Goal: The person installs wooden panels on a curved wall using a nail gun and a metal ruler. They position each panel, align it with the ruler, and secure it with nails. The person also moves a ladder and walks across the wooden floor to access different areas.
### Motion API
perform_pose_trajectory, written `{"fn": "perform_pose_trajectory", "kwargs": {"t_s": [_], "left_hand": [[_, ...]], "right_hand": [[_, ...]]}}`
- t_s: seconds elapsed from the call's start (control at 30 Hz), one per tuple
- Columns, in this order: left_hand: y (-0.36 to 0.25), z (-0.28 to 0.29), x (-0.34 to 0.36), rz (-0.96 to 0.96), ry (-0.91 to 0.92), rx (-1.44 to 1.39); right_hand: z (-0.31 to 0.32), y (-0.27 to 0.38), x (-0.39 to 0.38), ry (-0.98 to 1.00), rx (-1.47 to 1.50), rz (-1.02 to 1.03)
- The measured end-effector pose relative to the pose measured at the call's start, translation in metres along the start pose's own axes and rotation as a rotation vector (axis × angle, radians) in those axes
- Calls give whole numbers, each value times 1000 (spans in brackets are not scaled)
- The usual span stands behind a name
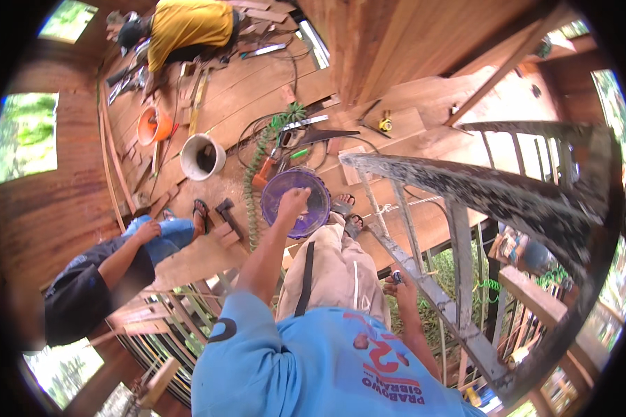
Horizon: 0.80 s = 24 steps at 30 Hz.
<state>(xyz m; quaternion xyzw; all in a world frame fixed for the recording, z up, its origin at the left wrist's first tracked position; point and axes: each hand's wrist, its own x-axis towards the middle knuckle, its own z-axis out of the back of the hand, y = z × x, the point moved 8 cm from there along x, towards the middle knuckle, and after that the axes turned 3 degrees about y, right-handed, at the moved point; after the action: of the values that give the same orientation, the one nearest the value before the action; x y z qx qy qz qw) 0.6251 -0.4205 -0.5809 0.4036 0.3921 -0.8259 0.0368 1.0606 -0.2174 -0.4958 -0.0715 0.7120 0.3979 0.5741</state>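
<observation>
My left hand [293, 200] reaches down into a round purple plastic basket [317, 208] that stands on the plank floor by my sandalled feet. Its fingers curl downward, and whatever they hold is hidden. My right hand [403, 288] is low at my side, closed around a small dark blue object [396, 276], right beside the rail of a weathered grey metal ladder [459, 187]. I wear a blue shirt and beige trousers.
A person in a dark shirt and jeans [97, 278] sits at the left; another in a yellow shirt [188, 28] crouches at the top. A white bucket [202, 156], orange bucket [153, 125], green coiled hose [252, 181], hand saw [323, 135] and yellow tape measure [385, 125] lie on the wooden floor. The floor drops away at the right.
</observation>
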Motion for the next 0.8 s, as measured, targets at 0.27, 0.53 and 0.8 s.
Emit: {"fn": "perform_pose_trajectory", "kwargs": {"t_s": [0.27, 0.53, 0.8], "left_hand": [[147, 53, -1, 136, -328, 60], [247, 90, 54, 101, -559, 442], [296, 98, 99, 226, -272, -138]], "right_hand": [[-24, -84, 45, 95, -560, -84], [-45, -98, 61, 37, -581, -272], [-84, -101, 85, 49, -737, -271]]}}
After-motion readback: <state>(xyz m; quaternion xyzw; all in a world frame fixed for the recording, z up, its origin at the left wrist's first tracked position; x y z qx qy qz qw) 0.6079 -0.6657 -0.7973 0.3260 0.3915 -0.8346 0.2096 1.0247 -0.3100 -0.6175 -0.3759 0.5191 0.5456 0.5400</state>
